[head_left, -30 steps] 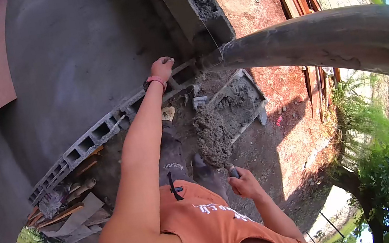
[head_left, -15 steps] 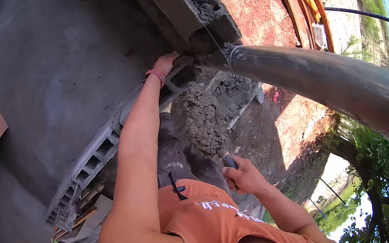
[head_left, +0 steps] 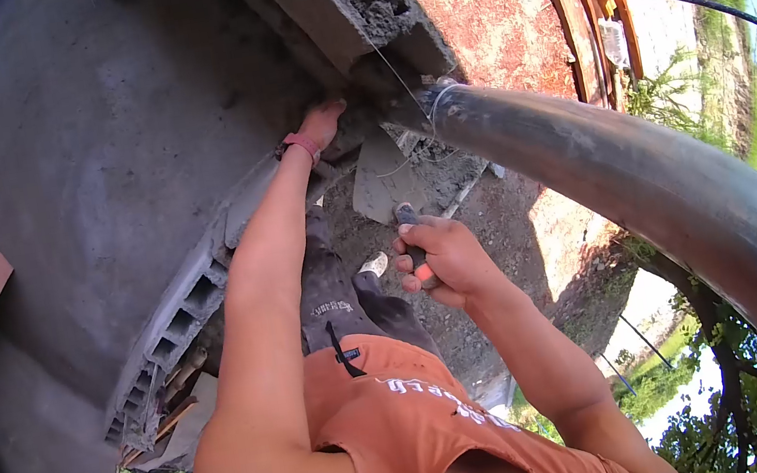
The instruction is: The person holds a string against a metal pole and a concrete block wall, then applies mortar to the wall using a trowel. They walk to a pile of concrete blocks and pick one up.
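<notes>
Gripping trowel (head_left: 383, 180), right hand (head_left: 442, 262); left hand (head_left: 323, 123) on block (head_left: 197, 298); shirt lettering (head_left: 432, 401) illegible.

I see bare reddish-brown earth ground (head_left: 483, 15) across the upper centre and middle of the frame. A course of grey hollow concrete blocks (head_left: 181, 325) curves from lower left toward centre. Pale scrap wooden boards (head_left: 176, 389) lie on the ground beside it at lower left.

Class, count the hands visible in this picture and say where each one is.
2. The left hand rests on top of the block wall beside the pipe; the right hand, lower, is closed around the handle of the trowel.
</notes>
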